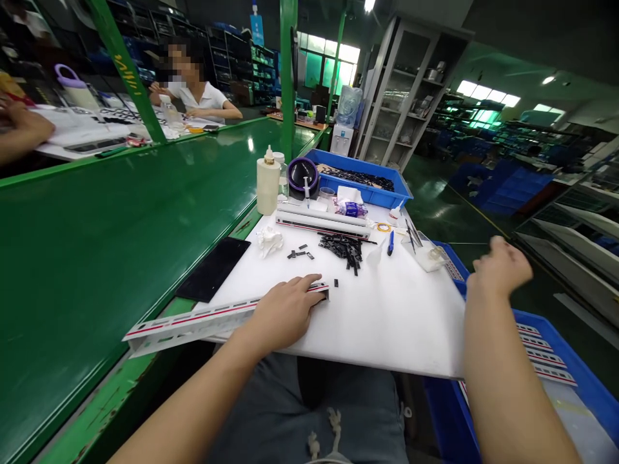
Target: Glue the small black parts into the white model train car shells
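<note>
My left hand (285, 312) is closed around the right end of a long white model train car shell (193, 319) with a red stripe and window cutouts. The shell lies slantwise over the near left edge of the white work board (387, 322), its far end sticking out past it. Just beyond my fingertips lies one small black piece (336, 283). A pile of such black pieces (341, 250) is farther back, with several loose pieces (300, 253) to its left. My right hand (503, 267) is raised off the board's right side, fingers curled; anything in them is hidden.
Another white shell (322, 222) lies behind the pile. Beside it are a cream bottle (267, 183), a crumpled tissue (269, 241), a blue pen (391, 243) and tweezers (413, 233). Blue bins (592, 393) with striped shells stand at right. A co-worker (198, 90) sits across the green conveyor (193, 187).
</note>
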Demonstrator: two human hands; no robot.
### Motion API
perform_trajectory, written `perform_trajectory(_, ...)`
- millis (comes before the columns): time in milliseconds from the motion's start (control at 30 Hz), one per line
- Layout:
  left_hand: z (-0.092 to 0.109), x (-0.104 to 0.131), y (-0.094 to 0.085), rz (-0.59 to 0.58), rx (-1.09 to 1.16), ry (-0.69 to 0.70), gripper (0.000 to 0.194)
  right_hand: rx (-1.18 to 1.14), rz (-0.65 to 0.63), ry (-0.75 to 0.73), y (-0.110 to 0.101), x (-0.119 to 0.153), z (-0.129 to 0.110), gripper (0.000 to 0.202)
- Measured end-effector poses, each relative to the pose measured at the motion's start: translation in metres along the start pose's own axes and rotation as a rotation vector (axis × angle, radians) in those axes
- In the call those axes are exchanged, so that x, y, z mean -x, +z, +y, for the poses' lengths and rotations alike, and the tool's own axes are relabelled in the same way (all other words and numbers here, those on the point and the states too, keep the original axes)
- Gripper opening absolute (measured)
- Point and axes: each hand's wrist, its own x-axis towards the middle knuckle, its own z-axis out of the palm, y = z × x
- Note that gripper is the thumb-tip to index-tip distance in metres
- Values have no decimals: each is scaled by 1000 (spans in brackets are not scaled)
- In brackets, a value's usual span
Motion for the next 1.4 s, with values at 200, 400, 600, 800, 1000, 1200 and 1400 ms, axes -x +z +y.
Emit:
perform_trajectory(200,0,-1,0,-6,1,2,39,-375,-200,400,22,111,-38,19)
perform_trajectory(400,2,0,2,12,-28,0,39,-281,-307,469,80,229,-38,25)
perform_trajectory(600,3,2,2,29,-36,3,37,-80,-320,340,85,250,-24,31)
perform_trajectory(800,2,2,4,37,-41,8,37,45,-360,244,86,249,-21,40)
perform_trajectory(1000,2,1,4,26,-41,6,37,10,-338,270,86,248,-16,38)
perform_trajectory(1200,1,0,3,14,-37,0,38,-77,-310,250,81,235,-27,31)
perform_trajectory(1400,-1,-2,2,-14,-14,-7,39,88,117,-264,46,114,-28,31)
